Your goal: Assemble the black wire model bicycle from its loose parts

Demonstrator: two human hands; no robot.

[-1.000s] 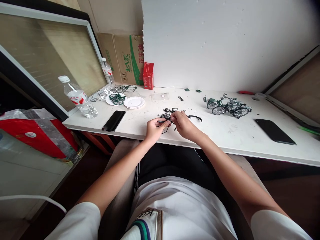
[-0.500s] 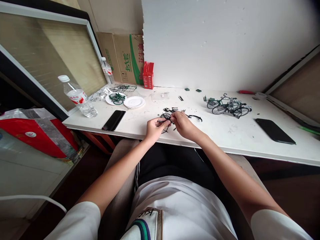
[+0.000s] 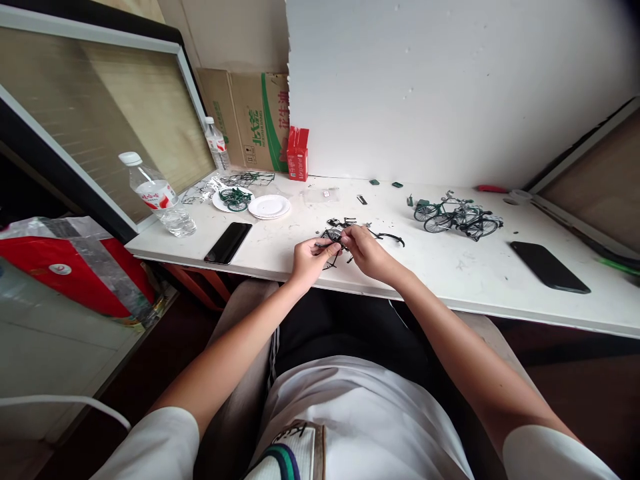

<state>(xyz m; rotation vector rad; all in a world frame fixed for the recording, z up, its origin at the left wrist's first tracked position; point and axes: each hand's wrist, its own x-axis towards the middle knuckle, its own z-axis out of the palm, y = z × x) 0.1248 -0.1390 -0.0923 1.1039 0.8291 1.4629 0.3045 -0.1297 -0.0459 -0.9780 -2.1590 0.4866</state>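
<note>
Close to the table's front edge, my left hand pinches a small black model bicycle part with a spoked wheel. Facing it, my right hand has its thumb and forefinger closed at the same part, fingertips nearly touching those of the left. Whether a second tiny piece sits between the right fingertips is hidden. Just beyond the hands lie loose black parts, and a curved black piece rests right of them.
Model bicycles stand at the right, near a black phone. On the left are another phone, a water bottle, a white plate and a plate with green bicycle parts. Behind stands a red box.
The camera view has shifted slightly. Both hands keep their place at the black part, with the right fingers a little lower over the wheel.
</note>
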